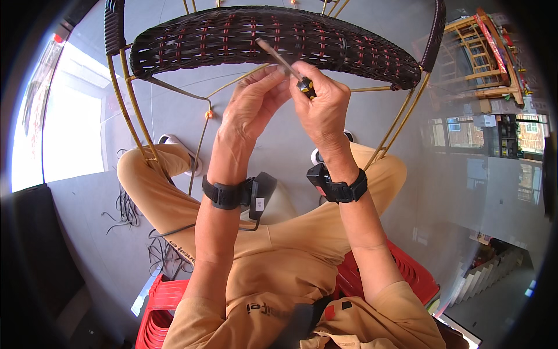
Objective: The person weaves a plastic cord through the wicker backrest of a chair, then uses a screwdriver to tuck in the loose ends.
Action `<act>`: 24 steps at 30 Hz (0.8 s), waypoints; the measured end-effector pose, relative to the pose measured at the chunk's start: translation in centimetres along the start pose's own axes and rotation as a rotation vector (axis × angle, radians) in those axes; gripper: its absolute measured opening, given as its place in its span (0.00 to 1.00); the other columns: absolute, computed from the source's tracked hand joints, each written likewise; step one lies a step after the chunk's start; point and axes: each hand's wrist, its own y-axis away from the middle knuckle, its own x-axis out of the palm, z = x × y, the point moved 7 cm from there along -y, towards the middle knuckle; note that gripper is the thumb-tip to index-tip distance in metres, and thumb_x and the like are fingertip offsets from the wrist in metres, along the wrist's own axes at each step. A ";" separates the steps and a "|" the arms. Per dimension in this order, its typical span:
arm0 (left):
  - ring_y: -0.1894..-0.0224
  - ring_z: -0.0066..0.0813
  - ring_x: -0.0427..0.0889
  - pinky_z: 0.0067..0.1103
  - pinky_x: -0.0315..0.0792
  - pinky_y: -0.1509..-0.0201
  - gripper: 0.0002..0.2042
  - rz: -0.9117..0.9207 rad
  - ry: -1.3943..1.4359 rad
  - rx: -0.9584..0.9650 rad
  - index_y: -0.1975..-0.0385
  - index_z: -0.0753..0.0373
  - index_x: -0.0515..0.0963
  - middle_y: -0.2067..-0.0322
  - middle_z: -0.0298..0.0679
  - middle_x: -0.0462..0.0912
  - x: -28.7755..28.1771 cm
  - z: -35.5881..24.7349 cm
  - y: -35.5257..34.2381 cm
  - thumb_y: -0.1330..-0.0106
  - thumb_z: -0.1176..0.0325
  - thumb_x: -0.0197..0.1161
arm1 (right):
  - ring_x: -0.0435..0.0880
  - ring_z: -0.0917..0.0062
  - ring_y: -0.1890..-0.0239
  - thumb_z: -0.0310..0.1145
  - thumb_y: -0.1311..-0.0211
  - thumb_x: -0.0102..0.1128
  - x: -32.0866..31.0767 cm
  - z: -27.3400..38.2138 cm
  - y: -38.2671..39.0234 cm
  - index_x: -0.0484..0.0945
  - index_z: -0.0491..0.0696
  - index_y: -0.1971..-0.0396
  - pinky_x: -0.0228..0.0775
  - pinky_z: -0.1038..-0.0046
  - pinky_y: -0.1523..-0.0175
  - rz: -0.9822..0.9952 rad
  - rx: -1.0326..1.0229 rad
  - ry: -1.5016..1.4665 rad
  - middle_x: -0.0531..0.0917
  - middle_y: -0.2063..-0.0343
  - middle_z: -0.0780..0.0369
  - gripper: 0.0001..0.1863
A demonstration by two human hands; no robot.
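My right hand (322, 104) is closed around a screwdriver (306, 88) with a black and yellow handle. Its metal shaft slants up and to the left, the tip in front of a dark woven panel (221, 41). That panel is made of black strips crossed by reddish ones and belongs to a chair on a gold-coloured metal frame (129, 96). Just left of the shaft, my left hand (250, 104) has its fingers drawn together, almost touching the right hand. Whatever its fingertips pinch is too small or hidden to make out.
The frame's legs stand between and beside my knees. Loose black strips (127, 206) lie on the grey floor (418, 192) at left. Red plastic stools (165, 294) are under and beside me. Wooden furniture (482, 55) stands at the far right.
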 end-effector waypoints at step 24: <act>0.77 0.21 0.72 0.17 0.67 0.69 0.09 -0.230 -0.579 0.294 0.70 0.67 0.72 0.79 0.34 0.72 -1.3 1.3 -0.6 0.40 0.67 0.56 | 0.71 0.87 0.83 0.22 0.48 0.56 -1.1 -6.1 7.4 0.79 0.44 0.64 0.60 0.82 0.80 -0.137 0.445 -0.195 0.76 0.83 0.65 0.11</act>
